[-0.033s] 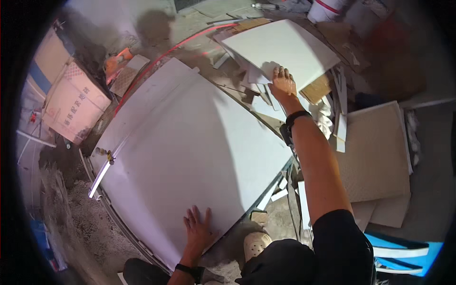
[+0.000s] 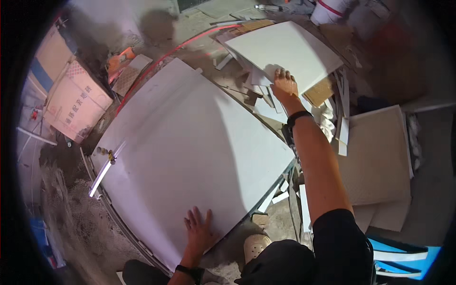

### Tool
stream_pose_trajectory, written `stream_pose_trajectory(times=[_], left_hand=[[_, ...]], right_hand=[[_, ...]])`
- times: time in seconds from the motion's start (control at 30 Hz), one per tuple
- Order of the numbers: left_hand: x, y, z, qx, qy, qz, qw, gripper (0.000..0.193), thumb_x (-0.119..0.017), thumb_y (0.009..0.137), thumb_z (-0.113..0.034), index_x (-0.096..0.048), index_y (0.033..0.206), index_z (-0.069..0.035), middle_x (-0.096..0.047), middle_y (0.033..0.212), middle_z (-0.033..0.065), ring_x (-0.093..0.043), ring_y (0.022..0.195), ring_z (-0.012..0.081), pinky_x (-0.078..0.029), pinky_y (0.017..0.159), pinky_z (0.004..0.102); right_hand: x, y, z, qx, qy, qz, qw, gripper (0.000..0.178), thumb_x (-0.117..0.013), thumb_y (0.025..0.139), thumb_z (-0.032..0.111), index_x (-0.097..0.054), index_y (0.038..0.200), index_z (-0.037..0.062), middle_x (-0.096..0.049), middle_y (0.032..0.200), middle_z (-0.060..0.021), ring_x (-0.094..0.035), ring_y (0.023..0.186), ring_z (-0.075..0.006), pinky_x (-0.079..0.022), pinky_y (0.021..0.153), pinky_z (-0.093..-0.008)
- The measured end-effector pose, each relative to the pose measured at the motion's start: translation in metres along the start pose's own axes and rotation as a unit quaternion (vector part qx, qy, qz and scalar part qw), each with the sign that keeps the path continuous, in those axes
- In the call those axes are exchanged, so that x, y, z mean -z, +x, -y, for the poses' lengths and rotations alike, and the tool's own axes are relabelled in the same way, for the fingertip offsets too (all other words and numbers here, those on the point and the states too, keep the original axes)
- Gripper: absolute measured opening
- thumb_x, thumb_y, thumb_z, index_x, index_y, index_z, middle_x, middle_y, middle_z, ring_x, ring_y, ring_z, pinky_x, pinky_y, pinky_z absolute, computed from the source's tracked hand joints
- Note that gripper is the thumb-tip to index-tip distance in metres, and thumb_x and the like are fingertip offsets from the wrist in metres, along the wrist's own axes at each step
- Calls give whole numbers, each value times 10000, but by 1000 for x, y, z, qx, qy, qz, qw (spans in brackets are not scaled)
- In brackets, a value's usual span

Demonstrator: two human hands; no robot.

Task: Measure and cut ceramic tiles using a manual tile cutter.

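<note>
A large white tile (image 2: pixel 175 137) lies flat in front of me, partly in my shadow. My left hand (image 2: pixel 198 233) rests on its near end, fingers spread and nothing held. Farther right, my right hand (image 2: pixel 285 86) grips the near-left edge of a smaller white tile (image 2: pixel 289 50), with fingers over its top face; the thumb is hidden. This smaller tile lies on a heap of offcuts. At the large tile's left side sits a small fitting with round knobs (image 2: pixel 108 155) and a bright white bar (image 2: pixel 100 179).
Cardboard boxes (image 2: pixel 78 102) stand at the left. A red line (image 2: pixel 166 64) curves behind the large tile. Narrow white strips (image 2: pixel 343 133) and beige sheets (image 2: pixel 375 156) lie at the right. A white bucket (image 2: pixel 327 12) stands at the back; a blue piece (image 2: pixel 430 263) is at lower right.
The scene sits very slightly lower and farther right in the view. Both hands keep their places on the tiles.
</note>
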State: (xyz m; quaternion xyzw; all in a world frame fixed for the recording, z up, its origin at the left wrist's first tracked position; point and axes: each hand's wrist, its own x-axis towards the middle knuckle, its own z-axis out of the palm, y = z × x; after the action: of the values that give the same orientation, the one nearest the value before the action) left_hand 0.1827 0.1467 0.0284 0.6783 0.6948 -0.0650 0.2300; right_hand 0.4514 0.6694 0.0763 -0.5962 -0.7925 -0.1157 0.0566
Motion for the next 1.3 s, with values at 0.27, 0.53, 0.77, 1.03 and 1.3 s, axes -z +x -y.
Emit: stream_pose_trajectory(times=[0.27, 0.53, 0.77, 1.03, 1.3], left_hand=[[1, -1, -6, 16, -42, -11, 999, 939, -741, 730, -527, -372, 1499, -133, -188, 1523, 394, -152, 1406, 611, -171, 1092, 723], [5, -3, -8, 10, -35, -8, 999, 950, -756, 732, -503, -362, 1500, -107, -182, 1517, 402, -152, 1404, 614, -173, 1092, 723], [-3, -2, -5, 4, -20, -14, 1000, 970, -779, 714, -485, -352, 1510, -131, -172, 1522, 398, -176, 1395, 614, -204, 1088, 714], [-1, -3, 0, -6, -32, -11, 999, 962, -805, 695, -421, -359, 1513, -181, -178, 1546, 362, -206, 1400, 593, -248, 1100, 670], [16, -1, 13, 7, -121, -11, 993, 848, -771, 763, -318, -388, 1496, -134, -302, 1522, 314, -291, 1408, 500, -294, 1133, 561]], right_hand=[[-11, 25, 0, -38, 129, 61, 989, 310, -459, 980, 134, -620, 1133, -83, -707, 987, -235, -711, 932, -299, -575, 759, -381], [4, 10, -14, 302, -209, -66, 928, 152, -636, 824, 65, -681, 906, -55, -694, 669, -143, -711, 602, -249, -553, 503, -340], [32, -71, -11, 347, -155, -76, 922, 188, -639, 796, 106, -649, 915, -40, -685, 661, -112, -689, 582, -245, -526, 504, -363], [46, -127, -25, 130, 78, -84, 985, 433, -678, 825, 324, -634, 1064, -34, -665, 1034, -217, -645, 1020, -320, -514, 868, -410], [-14, -131, -97, -323, 886, 22, 331, 522, -575, 980, 412, -532, 1307, 7, -625, 1214, -116, -618, 1068, -289, -521, 905, -404]])
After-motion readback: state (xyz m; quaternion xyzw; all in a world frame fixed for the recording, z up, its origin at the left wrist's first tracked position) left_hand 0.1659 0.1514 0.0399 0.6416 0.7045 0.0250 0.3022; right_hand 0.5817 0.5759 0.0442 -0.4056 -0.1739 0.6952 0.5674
